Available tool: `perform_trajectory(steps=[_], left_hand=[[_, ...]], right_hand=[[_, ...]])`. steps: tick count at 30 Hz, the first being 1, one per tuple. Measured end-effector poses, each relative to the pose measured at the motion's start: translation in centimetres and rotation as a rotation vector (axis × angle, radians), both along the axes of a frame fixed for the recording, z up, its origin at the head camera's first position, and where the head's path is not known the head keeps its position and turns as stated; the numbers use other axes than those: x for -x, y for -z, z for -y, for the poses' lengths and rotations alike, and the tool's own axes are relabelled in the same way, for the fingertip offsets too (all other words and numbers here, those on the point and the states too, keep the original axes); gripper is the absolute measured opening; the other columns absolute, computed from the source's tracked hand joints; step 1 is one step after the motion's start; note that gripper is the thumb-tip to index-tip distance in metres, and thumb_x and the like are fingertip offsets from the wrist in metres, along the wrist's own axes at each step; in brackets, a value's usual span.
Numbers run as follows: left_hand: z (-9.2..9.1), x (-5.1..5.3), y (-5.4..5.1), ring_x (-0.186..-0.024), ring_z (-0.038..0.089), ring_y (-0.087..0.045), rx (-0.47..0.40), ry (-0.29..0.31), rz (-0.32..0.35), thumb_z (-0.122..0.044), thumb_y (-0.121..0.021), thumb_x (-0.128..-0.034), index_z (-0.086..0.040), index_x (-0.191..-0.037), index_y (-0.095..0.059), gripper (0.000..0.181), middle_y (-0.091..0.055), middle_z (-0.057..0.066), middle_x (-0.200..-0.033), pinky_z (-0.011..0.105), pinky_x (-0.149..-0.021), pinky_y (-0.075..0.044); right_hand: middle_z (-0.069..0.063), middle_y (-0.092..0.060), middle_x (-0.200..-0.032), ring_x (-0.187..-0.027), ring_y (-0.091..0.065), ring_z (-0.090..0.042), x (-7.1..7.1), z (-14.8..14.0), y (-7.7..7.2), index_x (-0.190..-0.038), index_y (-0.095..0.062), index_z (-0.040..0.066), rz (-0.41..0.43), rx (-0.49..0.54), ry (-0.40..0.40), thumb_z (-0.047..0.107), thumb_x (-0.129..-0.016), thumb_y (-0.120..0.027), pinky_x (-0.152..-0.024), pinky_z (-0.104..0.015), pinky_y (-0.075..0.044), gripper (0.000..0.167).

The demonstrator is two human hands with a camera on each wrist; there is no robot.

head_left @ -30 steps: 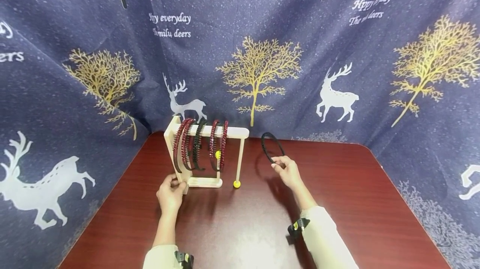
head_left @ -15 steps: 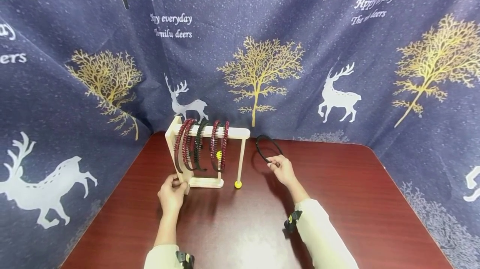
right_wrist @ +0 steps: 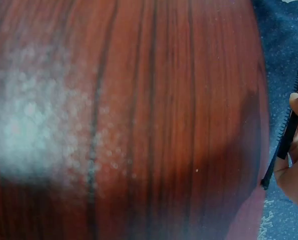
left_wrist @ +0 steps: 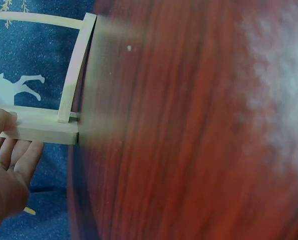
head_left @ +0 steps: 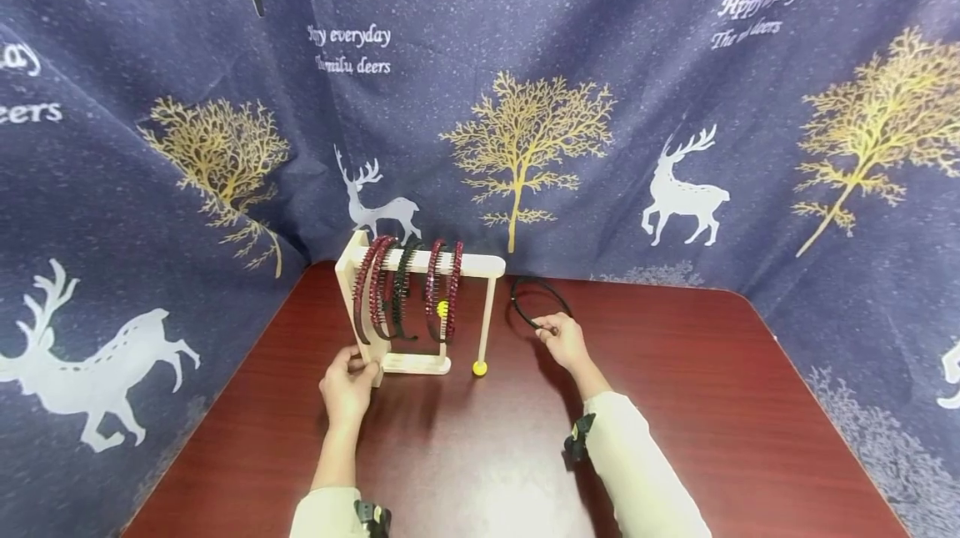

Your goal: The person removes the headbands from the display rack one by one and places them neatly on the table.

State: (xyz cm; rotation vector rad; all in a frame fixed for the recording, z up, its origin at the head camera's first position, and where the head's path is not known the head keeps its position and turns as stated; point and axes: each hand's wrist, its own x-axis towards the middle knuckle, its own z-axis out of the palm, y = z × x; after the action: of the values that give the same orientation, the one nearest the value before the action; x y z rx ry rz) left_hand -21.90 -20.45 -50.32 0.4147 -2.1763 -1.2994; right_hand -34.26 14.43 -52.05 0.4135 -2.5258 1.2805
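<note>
Grips the low end of the board point(left_wrist: 43, 132) of a pale rack point(head_left: 415, 364), at left on a red-brown table point(head_left: 675, 371), with the thumb and fingers of the left hand point(head_left: 349, 385) bent about it. Pinches a black headband point(right_wrist: 288, 139) between the thumb and fingers of the right hand point(head_left: 562, 338), right of the rack, toward the table's far edge. Shows red bands point(head_left: 453, 288) and another black one point(head_left: 400, 292) hung over the rack's bar point(head_left: 483, 265).
</note>
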Motion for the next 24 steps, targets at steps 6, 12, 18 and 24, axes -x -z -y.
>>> perform_trajectory(steps=[6, 12, 18, 24], left_hand=[[-0.06, -0.09, -0.10, -0.071, 0.025, -0.067, 0.006, -0.003, -0.004, -0.006, -0.071, -0.0737, -0.005, -0.097, -0.066, 0.024, -0.069, 0.012, -0.080, 0.045, -0.075, -0.046], [0.04, -0.11, 0.14, -0.070, 0.025, -0.067, 0.011, -0.002, -0.009, -0.006, -0.071, -0.0737, -0.005, -0.097, -0.066, 0.024, -0.069, 0.011, -0.080, 0.044, -0.072, -0.048], [0.08, -0.04, 0.27, -0.072, 0.028, -0.067, 0.019, -0.001, -0.014, -0.006, -0.072, -0.0739, -0.004, -0.098, -0.066, 0.025, -0.069, 0.013, -0.079, 0.047, -0.075, -0.046], [0.06, 0.08, 0.16, -0.072, 0.027, -0.067, 0.003, -0.003, 0.001, -0.007, -0.073, -0.0745, -0.005, -0.099, -0.066, 0.025, -0.069, 0.012, -0.079, 0.046, -0.072, -0.048]], right_hand=[[-0.009, -0.063, -0.086, -0.077, -0.059, -0.022, 0.24, -0.17, 0.20, -0.096, -0.072, 0.003, 0.032, 0.021, 0.021, -0.003, -0.078, -0.067, -0.068, -0.035, -0.045, 0.019], [-0.014, -0.066, -0.090, -0.083, -0.060, -0.026, 0.21, -0.30, 0.68, -0.098, -0.070, -0.001, 0.104, 0.050, 0.046, -0.004, -0.078, -0.065, -0.071, -0.036, -0.045, 0.020], [-0.014, -0.066, -0.094, -0.084, -0.059, -0.024, 0.27, -0.18, 0.76, -0.095, -0.070, 0.000, 0.125, -0.008, 0.013, -0.001, -0.081, -0.065, -0.073, -0.037, -0.044, 0.015], [-0.012, -0.065, -0.091, -0.079, -0.058, -0.021, 0.57, 0.17, 0.64, -0.089, -0.071, 0.002, 0.102, -0.064, -0.026, -0.005, -0.077, -0.065, -0.071, -0.034, -0.046, 0.015]])
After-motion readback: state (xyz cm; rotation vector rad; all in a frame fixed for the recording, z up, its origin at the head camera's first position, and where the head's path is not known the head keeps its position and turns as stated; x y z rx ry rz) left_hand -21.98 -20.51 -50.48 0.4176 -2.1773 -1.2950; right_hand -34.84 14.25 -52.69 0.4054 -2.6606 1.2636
